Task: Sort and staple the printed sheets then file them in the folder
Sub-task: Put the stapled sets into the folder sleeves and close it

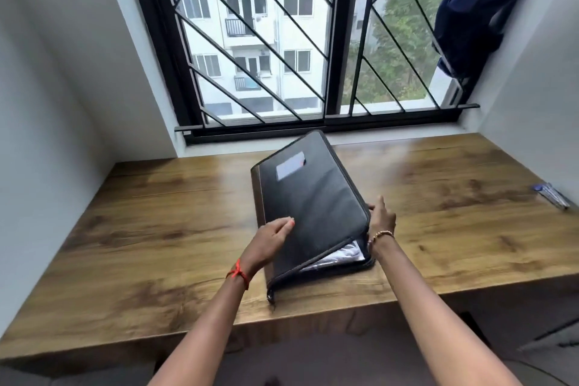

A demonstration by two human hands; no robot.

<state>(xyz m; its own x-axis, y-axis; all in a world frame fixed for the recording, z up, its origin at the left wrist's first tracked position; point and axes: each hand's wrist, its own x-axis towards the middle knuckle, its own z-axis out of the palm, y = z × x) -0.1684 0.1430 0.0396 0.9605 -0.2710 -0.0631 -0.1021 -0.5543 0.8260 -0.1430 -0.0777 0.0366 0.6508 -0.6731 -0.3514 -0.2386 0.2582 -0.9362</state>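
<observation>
Both forearms extended forward, bare. My left hand (pixel 275 236) is palm down, fingers loosely bent, tips resting on the folder (pixel 313 197) cover. My right hand (pixel 383 219) grips its right edge.

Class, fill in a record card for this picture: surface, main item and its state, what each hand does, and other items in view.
surface: wooden desk below a barred window
main item: black zip folder, cover partly lifted, near edge unzipped
inside: sheets showing at the open corner
left hand: rests on the cover
right hand: holds the cover's right edge
other items: pens at the desk's far right; blue cloth hanging by the window
</observation>
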